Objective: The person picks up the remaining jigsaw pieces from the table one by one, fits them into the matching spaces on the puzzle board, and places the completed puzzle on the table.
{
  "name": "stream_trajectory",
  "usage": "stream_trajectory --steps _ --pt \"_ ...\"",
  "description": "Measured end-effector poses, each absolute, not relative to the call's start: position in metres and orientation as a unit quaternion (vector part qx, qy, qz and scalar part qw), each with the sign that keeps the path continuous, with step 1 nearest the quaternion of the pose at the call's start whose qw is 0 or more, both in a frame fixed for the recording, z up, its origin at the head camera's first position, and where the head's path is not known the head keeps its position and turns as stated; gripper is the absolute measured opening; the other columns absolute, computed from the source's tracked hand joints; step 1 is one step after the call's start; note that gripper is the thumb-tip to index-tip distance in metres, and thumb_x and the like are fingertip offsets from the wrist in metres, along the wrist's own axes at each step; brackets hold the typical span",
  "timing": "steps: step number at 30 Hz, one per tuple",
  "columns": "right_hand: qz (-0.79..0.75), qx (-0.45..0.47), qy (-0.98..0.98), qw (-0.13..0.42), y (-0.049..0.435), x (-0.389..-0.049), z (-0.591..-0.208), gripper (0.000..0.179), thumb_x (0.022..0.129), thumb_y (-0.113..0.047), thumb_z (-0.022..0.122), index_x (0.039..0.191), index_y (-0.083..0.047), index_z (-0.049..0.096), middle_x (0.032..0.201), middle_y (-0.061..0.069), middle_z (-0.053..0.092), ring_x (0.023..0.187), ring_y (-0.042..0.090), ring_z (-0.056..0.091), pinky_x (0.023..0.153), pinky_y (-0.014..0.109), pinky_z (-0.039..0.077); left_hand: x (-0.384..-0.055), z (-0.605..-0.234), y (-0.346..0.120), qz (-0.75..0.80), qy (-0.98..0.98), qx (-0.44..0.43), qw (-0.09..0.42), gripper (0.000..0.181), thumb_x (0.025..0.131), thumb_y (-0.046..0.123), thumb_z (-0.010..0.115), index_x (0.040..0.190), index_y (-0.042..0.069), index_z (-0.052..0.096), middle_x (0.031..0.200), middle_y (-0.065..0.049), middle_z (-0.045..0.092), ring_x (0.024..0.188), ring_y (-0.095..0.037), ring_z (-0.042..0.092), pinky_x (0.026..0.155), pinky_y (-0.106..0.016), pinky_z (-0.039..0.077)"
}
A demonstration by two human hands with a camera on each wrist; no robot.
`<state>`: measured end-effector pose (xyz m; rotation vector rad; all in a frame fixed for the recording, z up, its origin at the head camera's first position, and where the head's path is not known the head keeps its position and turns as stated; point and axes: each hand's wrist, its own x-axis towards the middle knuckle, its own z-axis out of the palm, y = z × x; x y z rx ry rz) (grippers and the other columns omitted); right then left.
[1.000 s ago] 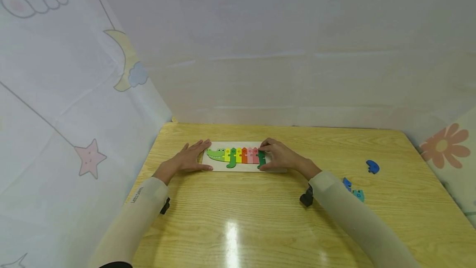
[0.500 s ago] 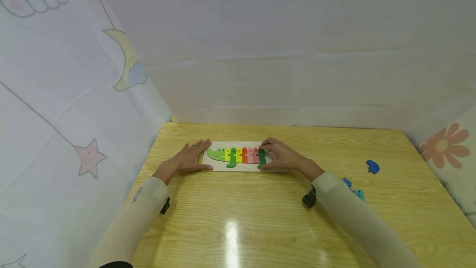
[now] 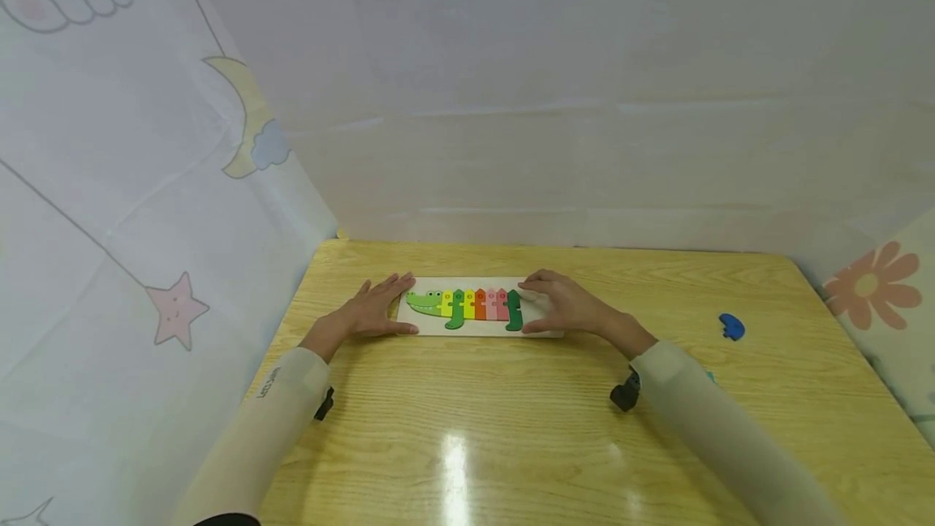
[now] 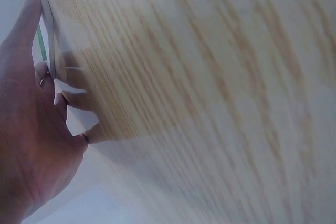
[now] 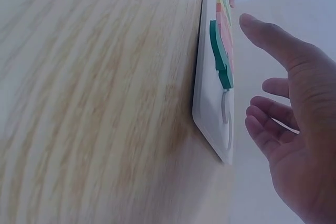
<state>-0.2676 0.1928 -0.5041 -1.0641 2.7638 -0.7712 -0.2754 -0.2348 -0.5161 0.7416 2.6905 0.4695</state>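
Observation:
A white puzzle board [image 3: 431, 329] lies on the table with a crocodile puzzle: a green head [image 3: 424, 303], then yellow, green, orange and pink pieces, and a dark green leg piece [image 3: 514, 311] at the right. My left hand [image 3: 371, 311] rests at the board's left end, fingers spread, thumb by the near edge. Over the board's right end my right hand [image 3: 562, 305] is held with relaxed fingers and nothing between them. In the right wrist view, the right hand [image 5: 299, 108] stands apart from the dark green piece [image 5: 220, 56], beside the tail recess [image 5: 227, 111].
A blue puzzle piece [image 3: 731, 326] lies on the wooden table [image 3: 475, 404] at the right. Part of a teal piece [image 3: 711, 377] peeks out from behind the right sleeve [image 3: 701, 404]. Pale printed walls stand behind and to the left.
My right hand has let go of the dark green piece and shifted slightly right. Its sleeve now covers the smaller blue piece and most of the teal one. The left hand stays put.

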Motion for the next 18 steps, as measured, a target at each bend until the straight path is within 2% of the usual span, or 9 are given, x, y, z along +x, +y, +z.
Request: stream_trajectory --steps 18 --pt "-0.227 -0.33 0.916 0.011 0.232 -0.247 -0.487 0.087 0.08 -0.045 0.093 0.145 0.004 0.062 0.142 0.024 0.061 0.132 0.044 0.059 0.105 0.062 0.052 -0.275 -0.517 -0.234 0.164 0.939 0.259 0.155 0.107 0.093 0.063 0.073 0.171 0.012 0.021 0.178 -0.01 0.015 0.164 -0.035 0.012 0.126 -0.072 0.004"
